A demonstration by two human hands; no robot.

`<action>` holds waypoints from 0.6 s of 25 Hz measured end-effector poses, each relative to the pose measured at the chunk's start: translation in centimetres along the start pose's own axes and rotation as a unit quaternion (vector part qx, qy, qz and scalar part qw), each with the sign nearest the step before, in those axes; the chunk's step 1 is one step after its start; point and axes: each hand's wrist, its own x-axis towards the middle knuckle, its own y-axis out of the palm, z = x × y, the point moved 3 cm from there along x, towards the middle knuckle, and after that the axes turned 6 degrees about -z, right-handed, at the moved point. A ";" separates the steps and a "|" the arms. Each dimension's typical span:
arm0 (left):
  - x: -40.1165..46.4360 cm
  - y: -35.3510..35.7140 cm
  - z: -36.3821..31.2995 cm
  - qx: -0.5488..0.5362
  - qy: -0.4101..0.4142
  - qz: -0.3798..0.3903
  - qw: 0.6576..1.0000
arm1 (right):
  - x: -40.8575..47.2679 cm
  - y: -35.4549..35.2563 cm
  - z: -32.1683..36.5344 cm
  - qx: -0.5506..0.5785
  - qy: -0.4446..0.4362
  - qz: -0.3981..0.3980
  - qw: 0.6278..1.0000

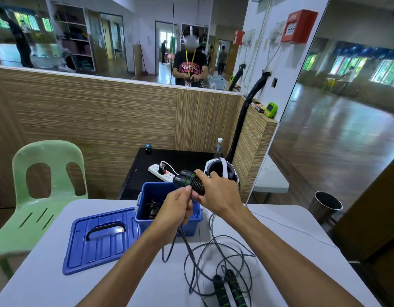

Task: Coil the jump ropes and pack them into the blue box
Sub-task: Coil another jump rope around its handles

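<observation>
My right hand (220,192) grips the two black, green-ringed handles (188,180) of a jump rope, held together above the open blue box (169,220). Just below them my left hand (178,210) pinches that rope's black cord (185,238), which hangs down to the table. A coiled rope (154,210) lies inside the box. Another jump rope lies loose on the table in front of me, its cord (222,260) in tangled loops and its two black handles (228,291) side by side near the front edge.
The blue lid (100,239) with a black handle lies flat left of the box on the grey table (47,282). A green chair (43,191) stands at the left. Behind are a black table with a power strip (161,172), a white headset (222,170), and a metal bin (326,206).
</observation>
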 end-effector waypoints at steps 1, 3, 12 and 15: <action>-0.2 0.1 0.0 -0.009 -0.005 0.010 1.000 | 0.1 -0.1 -0.1 0.006 0.003 0.005 1.000; -0.4 -0.1 0.2 -0.017 -0.015 0.026 0.999 | 0.1 0.0 0.0 0.022 0.009 0.017 1.000; -0.2 -2.7 4.6 0.001 -0.077 0.076 0.994 | -0.3 0.2 -0.2 0.155 -0.019 0.052 0.986; 0.6 -3.7 5.7 0.035 -0.054 0.078 0.995 | -0.6 -0.3 -0.1 0.188 -0.054 0.083 0.977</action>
